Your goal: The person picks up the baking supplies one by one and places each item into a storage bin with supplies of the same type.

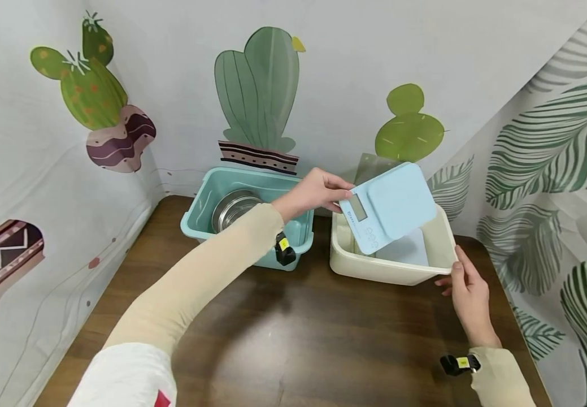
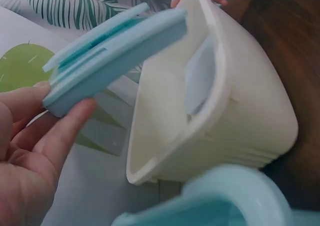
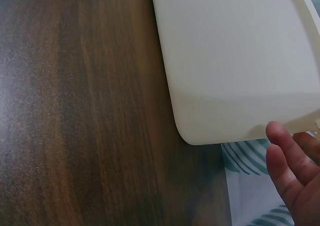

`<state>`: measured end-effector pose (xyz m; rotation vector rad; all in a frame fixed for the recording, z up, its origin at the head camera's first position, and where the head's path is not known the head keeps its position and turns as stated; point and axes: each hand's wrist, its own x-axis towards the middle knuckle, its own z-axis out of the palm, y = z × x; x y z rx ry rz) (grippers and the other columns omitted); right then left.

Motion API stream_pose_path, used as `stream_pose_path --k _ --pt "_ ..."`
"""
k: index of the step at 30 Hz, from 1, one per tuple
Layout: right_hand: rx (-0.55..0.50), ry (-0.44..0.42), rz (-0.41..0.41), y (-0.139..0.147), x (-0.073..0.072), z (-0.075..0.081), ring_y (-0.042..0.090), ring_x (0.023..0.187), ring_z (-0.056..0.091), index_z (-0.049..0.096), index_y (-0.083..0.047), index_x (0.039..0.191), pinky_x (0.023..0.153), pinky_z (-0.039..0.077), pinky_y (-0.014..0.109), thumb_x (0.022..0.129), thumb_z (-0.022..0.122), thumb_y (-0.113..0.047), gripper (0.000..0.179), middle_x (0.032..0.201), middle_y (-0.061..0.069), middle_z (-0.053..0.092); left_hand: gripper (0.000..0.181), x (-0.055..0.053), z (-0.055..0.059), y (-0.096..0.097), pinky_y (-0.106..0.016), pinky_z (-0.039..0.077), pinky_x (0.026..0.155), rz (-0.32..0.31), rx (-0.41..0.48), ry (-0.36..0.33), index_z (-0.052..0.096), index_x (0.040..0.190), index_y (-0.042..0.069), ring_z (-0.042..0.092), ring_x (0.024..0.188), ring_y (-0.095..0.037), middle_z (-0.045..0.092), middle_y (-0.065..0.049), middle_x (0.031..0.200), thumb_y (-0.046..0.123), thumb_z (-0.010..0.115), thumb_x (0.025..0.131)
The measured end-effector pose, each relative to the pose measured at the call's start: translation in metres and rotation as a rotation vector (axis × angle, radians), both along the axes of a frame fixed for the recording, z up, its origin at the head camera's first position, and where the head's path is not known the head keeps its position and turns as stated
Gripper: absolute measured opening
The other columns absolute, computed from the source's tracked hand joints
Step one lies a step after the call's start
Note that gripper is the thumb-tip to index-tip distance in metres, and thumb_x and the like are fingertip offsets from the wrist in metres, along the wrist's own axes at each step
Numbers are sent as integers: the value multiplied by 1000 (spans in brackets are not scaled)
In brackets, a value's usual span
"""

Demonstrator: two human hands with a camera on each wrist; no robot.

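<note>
A light blue kitchen scale (image 1: 400,198) with a small grey display is held tilted above the cream bin (image 1: 385,271). My left hand (image 1: 318,195) pinches the display end of the scale between thumb and fingers, as the left wrist view also shows the hand (image 2: 35,146) doing. The scale's far end stands free in the air. At the bin's front right corner, my right hand (image 1: 468,297) holds the rim, fingers on both sides of the corner. Inside the bin lies a pale, flat-faced object (image 1: 410,249), partly hidden by the scale.
A teal bin (image 1: 196,229) stands to the left of the cream one, with round metal cookware (image 1: 234,206) inside. Both bins stand on a dark wooden table (image 1: 293,339), close to a wall covering (image 1: 334,102) printed with cacti. My left forearm passes over the teal bin's front.
</note>
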<state>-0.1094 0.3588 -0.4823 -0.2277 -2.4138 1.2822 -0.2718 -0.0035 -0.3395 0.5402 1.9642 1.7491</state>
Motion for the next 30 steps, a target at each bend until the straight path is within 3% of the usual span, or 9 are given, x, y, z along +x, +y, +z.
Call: stream_pose_path --k 6,15,20,24,30 --pt "-21 -16 -19 0 0 -2 -4 63 65 46 -17 159 54 51 16 112 45 -18 46 92 -30 59 28 -9 -2 22 -36 63 78 -24 -47 4 72 127 -5 76 96 -31 73 -21 122 4 70 100" --pt "-41 -26 -44 -4 1 3 -8 61 62 48 -15 158 54 51 16 112 46 -17 46 95 -28 60 25 -23 -24 47 -40 63 81 -22 -140 42 75 122 -5 76 88 -25 74 -19 120 4 71 99" --pt "-38 -25 -44 3 -2 -3 -4 62 65 47 -17 158 54 51 17 112 45 -18 46 96 -28 60 25 -24 -35 57 -40 62 82 -12 -172 25 75 122 -5 75 95 -26 71 -17 130 3 71 99" --pt "-36 -26 -40 3 -4 -2 -4 62 65 47 -15 158 54 52 17 112 45 -17 46 92 -30 60 23 -24 -43 64 -38 63 79 -7 -195 37 76 120 -4 76 92 -29 71 -18 128 4 71 98" --pt "-43 -20 -32 -10 2 14 -7 59 61 49 -10 156 52 51 17 112 45 -16 45 90 -29 60 23 -25 -52 68 -42 62 83 -2 -216 21 76 119 -5 77 88 -33 72 -20 124 4 72 98"
